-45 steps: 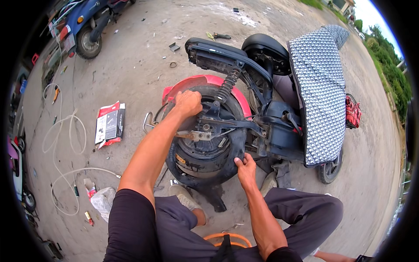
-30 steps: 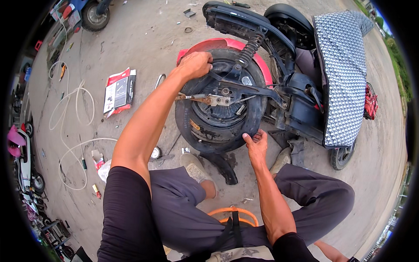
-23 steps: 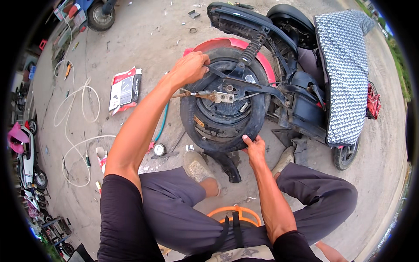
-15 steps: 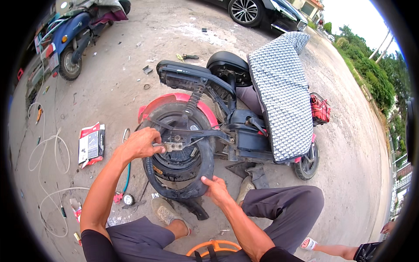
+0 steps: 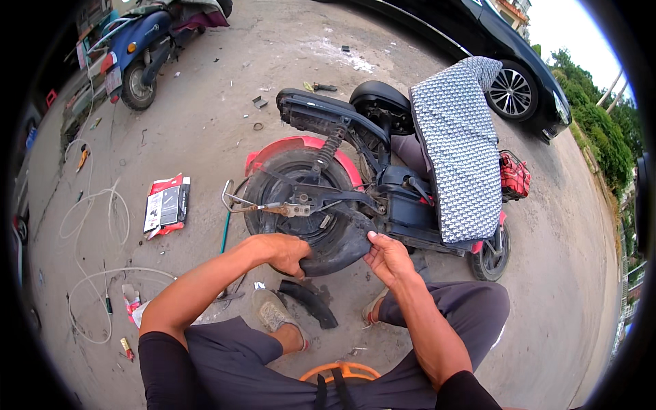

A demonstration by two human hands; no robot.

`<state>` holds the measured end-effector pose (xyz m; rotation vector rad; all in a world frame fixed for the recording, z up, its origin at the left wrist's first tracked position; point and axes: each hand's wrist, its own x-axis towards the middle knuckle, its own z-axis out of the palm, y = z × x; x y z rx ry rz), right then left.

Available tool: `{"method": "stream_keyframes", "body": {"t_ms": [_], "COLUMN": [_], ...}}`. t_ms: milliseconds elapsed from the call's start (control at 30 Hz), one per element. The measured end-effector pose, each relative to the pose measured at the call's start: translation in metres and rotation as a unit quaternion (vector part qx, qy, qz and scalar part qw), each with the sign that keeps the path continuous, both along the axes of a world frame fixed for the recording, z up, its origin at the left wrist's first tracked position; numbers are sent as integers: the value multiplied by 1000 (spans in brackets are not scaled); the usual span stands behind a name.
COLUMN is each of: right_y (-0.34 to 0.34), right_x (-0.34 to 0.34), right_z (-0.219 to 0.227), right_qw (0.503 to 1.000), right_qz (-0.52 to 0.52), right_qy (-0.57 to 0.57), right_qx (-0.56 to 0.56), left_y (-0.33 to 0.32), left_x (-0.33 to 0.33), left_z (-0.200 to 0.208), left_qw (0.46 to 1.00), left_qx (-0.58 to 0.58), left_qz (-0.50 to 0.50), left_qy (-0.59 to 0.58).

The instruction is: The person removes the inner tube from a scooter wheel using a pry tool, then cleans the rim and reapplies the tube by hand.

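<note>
A pink-red electric scooter (image 5: 403, 195) lies on its side, its rear wheel (image 5: 277, 205) near me. Against that wheel's near side is a black rubber inner tube (image 5: 345, 249), partly flattened. My right hand (image 5: 389, 258) pinches its right end between thumb and fingers. At its left, my left hand (image 5: 290, 254) curls its fingers round the rubber; the fingertips are partly hidden. A metal bracket (image 5: 294, 210) crosses the wheel just above my hands, joined to a bent metal rod (image 5: 232, 198).
A curved black rubber piece (image 5: 307, 304) lies between my feet. Leftward are a red-and-white packet (image 5: 167, 205) and a coiled clear hose (image 5: 126, 219). A patterned cover (image 5: 458, 150) drapes the scooter's front. Beyond stand a blue scooter (image 5: 140, 51) and black car (image 5: 519, 68).
My left hand has left the metal bracket and moved down onto the inner tube. My right hand has raised the tube's right side. The view has shifted, showing more of the car.
</note>
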<state>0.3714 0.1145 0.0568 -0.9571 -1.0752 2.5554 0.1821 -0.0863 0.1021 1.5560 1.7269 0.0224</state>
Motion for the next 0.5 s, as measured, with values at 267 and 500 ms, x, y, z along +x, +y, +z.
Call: {"method": "stream_keyframes", "body": {"t_ms": [267,500], "right_y": [22,44], "right_x": [14,29], "right_z": [138,146], "right_qw": [918,670], "right_qz": [125,224], "right_qy": [-60,-44], "right_qx": [371,706], "left_y": [43,58], "left_x": [-131,-75], "left_z": [44,103], "left_qw": [631,819], "left_qx": [501,400], "left_qz": [269,207], "left_qy": [528,355]}}
